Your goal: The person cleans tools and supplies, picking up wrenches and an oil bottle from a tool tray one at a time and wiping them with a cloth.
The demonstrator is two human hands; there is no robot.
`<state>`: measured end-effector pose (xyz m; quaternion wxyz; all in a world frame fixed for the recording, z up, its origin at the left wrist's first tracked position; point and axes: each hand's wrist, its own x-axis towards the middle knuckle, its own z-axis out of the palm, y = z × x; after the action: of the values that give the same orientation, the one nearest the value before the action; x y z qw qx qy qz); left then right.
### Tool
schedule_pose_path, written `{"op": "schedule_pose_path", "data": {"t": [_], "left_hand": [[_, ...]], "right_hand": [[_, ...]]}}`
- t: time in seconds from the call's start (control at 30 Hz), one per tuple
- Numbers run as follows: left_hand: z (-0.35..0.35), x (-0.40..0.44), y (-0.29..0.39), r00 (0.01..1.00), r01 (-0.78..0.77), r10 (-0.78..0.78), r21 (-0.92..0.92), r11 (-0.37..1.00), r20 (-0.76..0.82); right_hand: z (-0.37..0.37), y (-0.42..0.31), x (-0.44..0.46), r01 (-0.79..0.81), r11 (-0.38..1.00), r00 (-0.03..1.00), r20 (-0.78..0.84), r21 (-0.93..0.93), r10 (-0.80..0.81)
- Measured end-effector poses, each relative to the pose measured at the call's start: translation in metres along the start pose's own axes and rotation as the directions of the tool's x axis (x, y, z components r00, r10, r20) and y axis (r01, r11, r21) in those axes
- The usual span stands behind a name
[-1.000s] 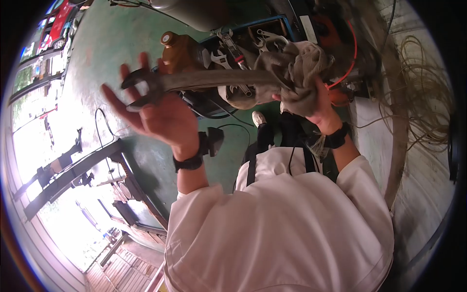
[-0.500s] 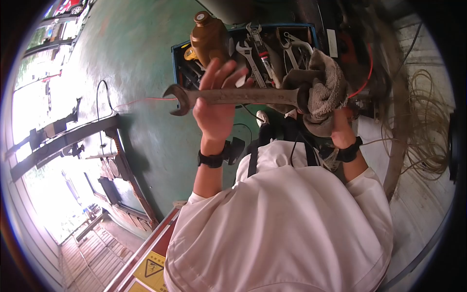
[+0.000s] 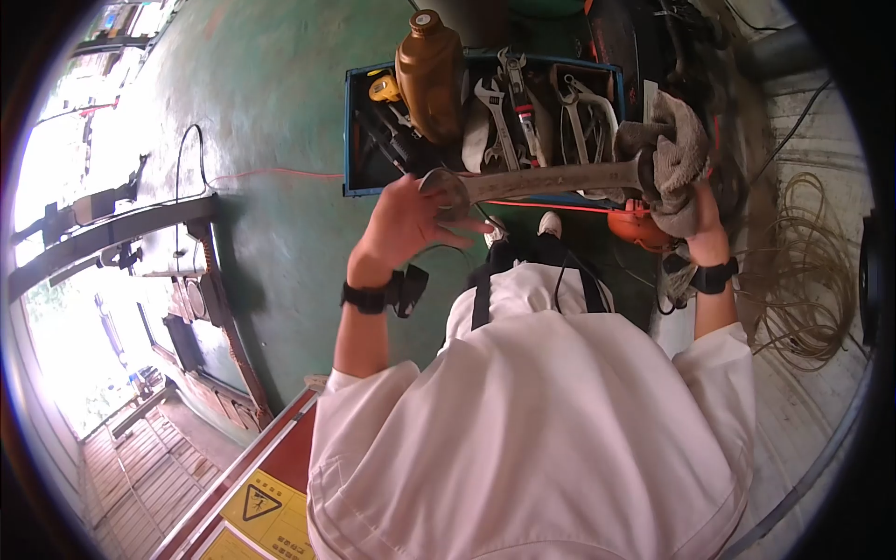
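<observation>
A large combination wrench [image 3: 551,180] lies crosswise before me, its open jaw to the left and its ring end to the right. My left hand [image 3: 403,222] is at the jaw end, gripping it, with some fingers stretched out below. A grey-brown rag [image 3: 681,163] covers much of the ring end. My right hand [image 3: 707,229] is closed on this rag from below, its fingers partly hidden by the cloth. Behind the wrench stands a blue-edged toolbox [image 3: 348,140] holding adjustable wrenches [image 3: 499,117], other spanners [image 3: 581,117] and a yellow tape measure [image 3: 384,89].
A bronze-coloured jug [image 3: 431,79] stands in the toolbox's left part. An orange round object [image 3: 637,227] lies near my right hand. A thin red hose [image 3: 551,206] runs by the box. Coiled clear tubing [image 3: 807,280] lies at right; a metal frame [image 3: 210,280] stands at left.
My left hand has shifted from behind the wrench's shaft to its jaw end. The wrench, rag and my right hand have moved right in view. The toolbox appears slightly farther right.
</observation>
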<state>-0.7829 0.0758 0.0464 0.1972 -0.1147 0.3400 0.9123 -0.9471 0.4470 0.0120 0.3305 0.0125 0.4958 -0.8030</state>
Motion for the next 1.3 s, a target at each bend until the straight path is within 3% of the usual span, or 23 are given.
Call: {"op": "schedule_pose_path", "data": {"t": [0.07, 0.1, 0.2, 0.23, 0.33, 0.43, 0.47, 0.5, 0.6, 0.67, 0.7, 0.8, 0.87, 0.9, 0.93, 0.97, 1.03, 1.13, 1.23, 1.3], "left_hand": [[-0.019, 0.007, 0.004, 0.973, 0.229, -0.228, -0.023, 0.973, 0.043], [-0.001, 0.01, 0.005, 0.972, 0.232, -0.23, -0.055, 0.971, 0.04], [0.005, 0.017, -0.008, 0.944, 0.329, -0.331, 0.061, 0.942, 0.008], [0.019, 0.02, -0.007, 0.92, 0.389, -0.391, 0.195, 0.901, -0.025], [0.041, 0.03, -0.027, 0.893, 0.389, -0.449, 0.471, 0.792, 0.017], [0.045, 0.035, -0.052, 0.94, 0.257, -0.336, 0.541, 0.801, 0.052], [0.047, 0.034, -0.055, 0.953, 0.214, -0.297, 0.557, 0.803, 0.063], [0.06, 0.03, -0.047, 0.953, 0.274, -0.302, 0.512, 0.814, -0.029], [0.065, 0.03, -0.053, 0.961, 0.276, -0.25, 0.453, 0.848, -0.117], [0.066, 0.031, -0.053, 0.965, 0.261, -0.22, 0.474, 0.841, -0.142], [0.065, 0.032, -0.054, 0.966, 0.257, -0.208, 0.485, 0.836, -0.153], [0.044, 0.033, -0.075, 0.981, -0.172, 0.187, 0.676, 0.717, 0.052], [0.035, 0.041, -0.07, 0.878, -0.385, 0.38, 0.902, 0.197, 0.291], [0.04, 0.032, -0.068, 0.971, -0.161, 0.232, 0.88, 0.447, 0.06], [0.045, 0.024, -0.065, 0.989, 0.098, 0.026, 0.767, 0.634, -0.148], [0.053, 0.023, -0.058, 0.967, 0.231, -0.035, 0.805, 0.547, -0.254], [0.059, 0.016, -0.057, 0.963, 0.243, -0.056, 0.768, 0.593, -0.262], [0.066, 0.007, -0.062, 0.962, 0.235, -0.044, 0.74, 0.63, -0.268], [0.062, 0.004, -0.063, 0.965, 0.212, -0.018, 0.74, 0.638, -0.261], [0.062, 0.001, -0.062, 0.969, 0.188, 0.008, 0.761, 0.621, -0.246]], "right_hand": [[-0.023, -0.007, 0.023, -0.08, 0.996, 0.996, 0.042, 0.042, 0.078], [-0.032, -0.014, 0.035, -0.125, 0.991, 0.987, 0.111, 0.041, 0.119], [0.005, -0.03, 0.047, 0.205, 0.929, 0.979, 0.052, -0.308, -0.199], [0.009, -0.031, 0.051, 0.222, 0.931, 0.975, 0.047, -0.288, -0.217], [0.027, -0.038, 0.054, 0.233, 0.909, 0.972, 0.107, -0.345, -0.209], [0.036, -0.035, 0.062, 0.352, 0.789, 0.933, 0.12, -0.503, -0.339], [0.038, -0.034, 0.064, 0.392, 0.722, 0.911, 0.13, -0.57, -0.392], [0.052, -0.037, 0.059, 0.429, 0.539, 0.869, 0.167, -0.725, -0.467], [0.083, -0.008, 0.046, 0.5, -0.073, 0.571, 0.392, -0.863, -0.721], [0.11, 0.01, 0.031, 0.535, -0.199, 0.563, 0.521, -0.821, -0.641], [0.122, 0.019, 0.025, 0.562, -0.147, 0.593, 0.521, -0.814, -0.614], [0.149, 0.048, 0.004, 0.679, -0.044, 0.641, 0.621, -0.733, -0.451], [0.149, 0.052, 0.008, 0.694, -0.089, 0.622, 0.658, -0.714, -0.425], [0.143, 0.049, 0.015, 0.696, -0.137, 0.597, 0.675, -0.704, -0.434], [0.135, 0.045, 0.021, 0.698, -0.184, 0.573, 0.693, -0.692, -0.436], [0.129, 0.036, 0.031, 0.7, -0.208, 0.538, 0.696, -0.684, -0.476], [0.113, 0.015, 0.055, 0.559, -0.262, 0.495, 0.57, -0.787, -0.656], [0.093, 0.007, 0.086, 0.517, -0.28, 0.458, 0.538, -0.809, -0.707], [0.095, 0.005, 0.083, 0.434, -0.019, 0.574, 0.292, -0.901, -0.765], [0.096, 0.007, 0.082, 0.455, -0.014, 0.532, 0.285, -0.89, -0.797]]}}
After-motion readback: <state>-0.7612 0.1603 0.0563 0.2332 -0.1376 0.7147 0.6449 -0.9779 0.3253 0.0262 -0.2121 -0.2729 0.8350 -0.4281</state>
